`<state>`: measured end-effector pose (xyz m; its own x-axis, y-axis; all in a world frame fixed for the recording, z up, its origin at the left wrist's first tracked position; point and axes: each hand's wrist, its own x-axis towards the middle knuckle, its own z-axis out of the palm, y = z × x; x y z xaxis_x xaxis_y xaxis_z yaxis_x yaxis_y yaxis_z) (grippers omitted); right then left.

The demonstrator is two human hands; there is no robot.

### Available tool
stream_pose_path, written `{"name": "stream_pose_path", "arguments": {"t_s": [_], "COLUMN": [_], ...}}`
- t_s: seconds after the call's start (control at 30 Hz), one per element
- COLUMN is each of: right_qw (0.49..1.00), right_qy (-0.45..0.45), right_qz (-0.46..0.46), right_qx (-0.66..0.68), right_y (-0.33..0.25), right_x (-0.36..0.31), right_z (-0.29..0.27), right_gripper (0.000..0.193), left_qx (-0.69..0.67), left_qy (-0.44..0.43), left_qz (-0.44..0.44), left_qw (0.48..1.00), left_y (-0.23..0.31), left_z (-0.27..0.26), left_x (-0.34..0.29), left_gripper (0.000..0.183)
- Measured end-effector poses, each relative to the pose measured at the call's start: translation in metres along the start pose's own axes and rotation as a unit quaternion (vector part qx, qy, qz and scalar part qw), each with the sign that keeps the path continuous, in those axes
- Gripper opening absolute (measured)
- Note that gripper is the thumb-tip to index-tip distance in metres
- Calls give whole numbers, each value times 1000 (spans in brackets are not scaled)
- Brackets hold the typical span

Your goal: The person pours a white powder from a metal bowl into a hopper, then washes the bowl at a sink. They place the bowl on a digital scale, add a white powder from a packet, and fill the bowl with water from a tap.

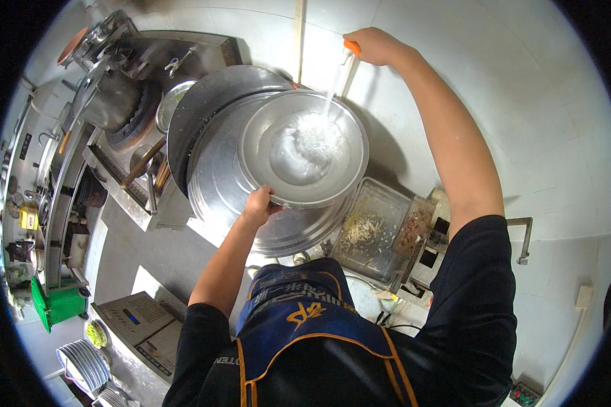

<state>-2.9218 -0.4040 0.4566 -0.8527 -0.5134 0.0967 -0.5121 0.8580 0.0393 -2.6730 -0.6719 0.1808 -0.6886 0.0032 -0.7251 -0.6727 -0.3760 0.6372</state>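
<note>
A wide metal basin [249, 149] sits tilted over a large round metal lid [214, 183], with churning water in its bottom. My left hand [259, 205] grips the basin's near rim, thumb over the edge. High at the wall, my right hand [377, 46] is closed around an orange-handled tap [352, 47]. From there a stream of water [332, 88] falls into the basin. Whether the basin's underside rests fully on the lid is hidden.
Behind the basin leans a big dark wok [190, 129]. A steel pot [115, 102] stands on the stove at left. Right of the lid lies a clear tray [387, 261] with pale shreds. A green bin [64, 302] and stacked plates [85, 366] are at the lower left.
</note>
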Motion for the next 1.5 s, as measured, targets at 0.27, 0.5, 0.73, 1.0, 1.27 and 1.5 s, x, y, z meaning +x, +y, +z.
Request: {"name": "stream_pose_path", "arguments": {"t_s": [0.27, 0.5, 0.73, 1.0, 1.27, 1.5], "right_qw": [1000, 999, 1000, 1000, 997, 999], "right_qy": [-9, -42, -11, 7, -39, -22], "right_qz": [13, 16, 2, -19, 17, 8], "right_qx": [-10, -11, -12, -24, -66, -38], "right_y": [-5, -4, -2, -1, -10, -9], "right_x": [-2, 2, 4, 2, 4, 1], "right_z": [-3, -5, 0, 0, -4, -7], "right_gripper": [43, 47, 41, 40, 47, 46], "left_qx": [-8, -6, -9, -8, 3, -13], "left_qy": [11, -2, -8, 5, 24, -9], "left_qz": [4, 8, 5, -2, -7, -6], "left_qw": [1000, 1000, 1000, 1000, 1000, 1000], "left_y": [-1, 1, -3, 1, -1, 4], "left_z": [-1, 0, -6, 1, -1, 0], "left_x": [0, -5, 6, -3, 0, -7], "left_gripper": [28, 26, 25, 27, 25, 28]}}
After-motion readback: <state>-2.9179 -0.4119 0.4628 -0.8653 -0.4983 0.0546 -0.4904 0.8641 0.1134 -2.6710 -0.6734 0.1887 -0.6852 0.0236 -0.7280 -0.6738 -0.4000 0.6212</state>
